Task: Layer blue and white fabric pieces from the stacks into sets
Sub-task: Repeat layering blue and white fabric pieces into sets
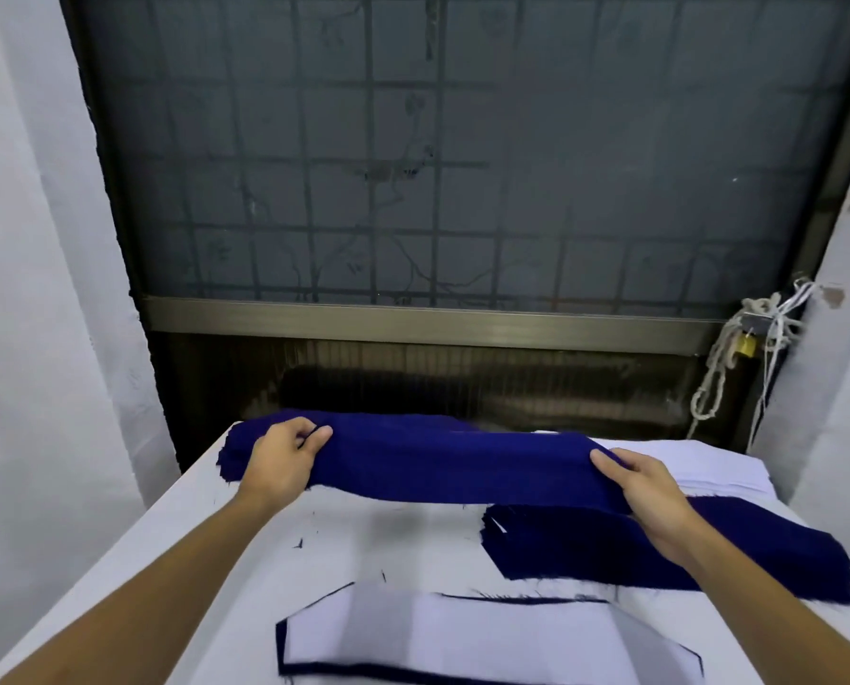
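I've got a long blue piece (pixel 442 467) stretched between both hands over the far half of the worktop (pixel 324 575). My left hand (pixel 284 459) grips its left end near the far left corner, with the fingers curled over the top edge and the thumb pinching against them. My right hand (pixel 652 491) holds the right end. Its thumb lies along the top of the cloth and its fingers are tucked underneath, out of sight. The strip sags a little in the middle and throws a soft shadow on the white surface below.

Under my right hand, towards the right edge, lies the blue stack (pixel 586 546), a pile with slanted ends and frayed threads at its right tip. Behind it, at the far right corner, sits the white stack (pixel 719 467), its layered edges showing. At the far left corner the held cloth bunches into more blue. I can't quite tell whether that is one piece folded over or further pieces beneath it.

At the middle of the near edge a white piece (pixel 487 640) lies flat on a blue underlayer (pixel 281 650), whose dark border shows along the left, far and near sides. Loose dark threads (pixel 298 543) dot the worktop between that set and my left arm.

Beyond the far edge is a barred window (pixel 437 165), with a knotted rope (pixel 714 368) and a brass padlock (pixel 745 344) at its right side.
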